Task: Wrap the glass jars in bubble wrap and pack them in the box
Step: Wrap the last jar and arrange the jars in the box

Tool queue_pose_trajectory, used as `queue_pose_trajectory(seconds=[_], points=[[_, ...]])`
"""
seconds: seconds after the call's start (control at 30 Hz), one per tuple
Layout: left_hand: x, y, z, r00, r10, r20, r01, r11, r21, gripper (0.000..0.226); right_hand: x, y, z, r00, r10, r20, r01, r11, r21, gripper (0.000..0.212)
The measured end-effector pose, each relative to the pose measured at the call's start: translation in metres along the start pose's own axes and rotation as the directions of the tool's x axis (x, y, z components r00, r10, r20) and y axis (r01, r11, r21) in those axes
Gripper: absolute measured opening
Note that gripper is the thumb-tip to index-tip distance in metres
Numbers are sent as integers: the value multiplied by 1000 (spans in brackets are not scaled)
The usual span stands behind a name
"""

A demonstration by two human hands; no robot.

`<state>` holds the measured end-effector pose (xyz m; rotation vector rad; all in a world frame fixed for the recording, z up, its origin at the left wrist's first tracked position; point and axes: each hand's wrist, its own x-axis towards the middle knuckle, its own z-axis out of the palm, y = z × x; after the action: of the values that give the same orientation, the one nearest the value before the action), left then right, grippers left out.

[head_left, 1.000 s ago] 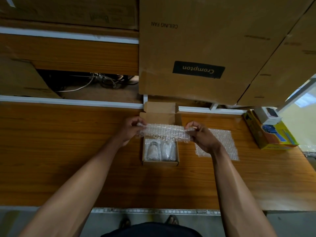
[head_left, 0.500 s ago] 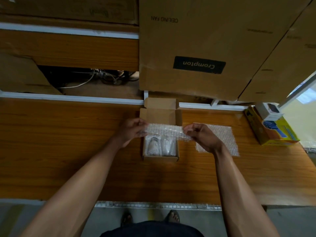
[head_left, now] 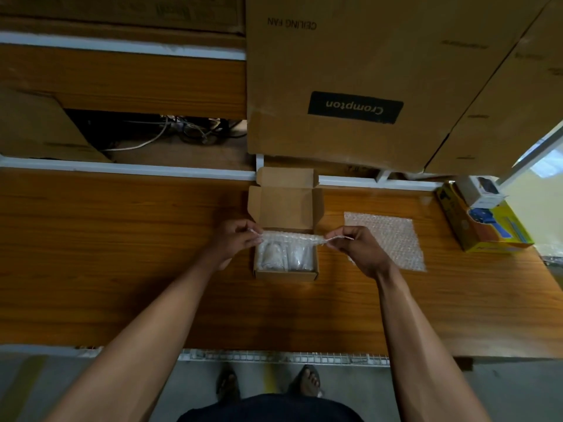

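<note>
The box (head_left: 285, 271) sat open at the table's centre, two wrapped jars (head_left: 285, 257) lying side by side inside. Above its far half, the left hand (head_left: 236, 240) pinched the 9 o'clock end of a folded strip (head_left: 292, 239) of bubble wrap, and the right hand (head_left: 358, 248) pinched the 3 o'clock end. To do this well, the strip likely needed lowering level, then tucking between jars and wall. A spare sheet (head_left: 387, 239) lay at 3 o'clock

Both forearms reach forward, wrists level. The left hand (head_left: 236, 239) and the right hand (head_left: 359, 248) face each other, fingers curled, each pinching one end of the same strip.
</note>
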<state>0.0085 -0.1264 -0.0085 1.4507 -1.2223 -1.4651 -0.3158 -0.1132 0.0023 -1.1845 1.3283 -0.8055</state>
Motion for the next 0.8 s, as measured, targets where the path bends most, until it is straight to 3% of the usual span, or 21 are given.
queue_pose_trajectory(seconds=[0.13, 0.23, 0.33, 0.47, 0.6, 0.8], points=[[-6, -6, 2, 998, -63, -5, 63, 994, -92, 13, -6, 3, 1, 999, 24, 28, -26, 997, 72, 19], [-8, -14, 2, 1000, 0, 29, -2, 997, 73, 9, -4, 8, 3, 1000, 13, 7, -13, 999, -40, 13], [-9, -17, 1, 998, 17, 60, -25, 990, 135, 24, -1, 10, 4, 1000, 21, 13, -19, 992, -123, 21], [-7, -12, -1, 966, -14, 260, -86, 925, 370, 47, -1, 4, 5, 994, 60, 95, -42, 982, -183, 29], [-5, -2, 1, 916, -88, 392, -187, 770, 610, 41, 2, 1, 6, 996, 26, 90, -2, 967, -253, 24], [-6, 10, 3, 896, -8, 444, -255, 810, 528, 21, 6, -3, 9, 997, -59, 43, 70, 939, -337, 17]])
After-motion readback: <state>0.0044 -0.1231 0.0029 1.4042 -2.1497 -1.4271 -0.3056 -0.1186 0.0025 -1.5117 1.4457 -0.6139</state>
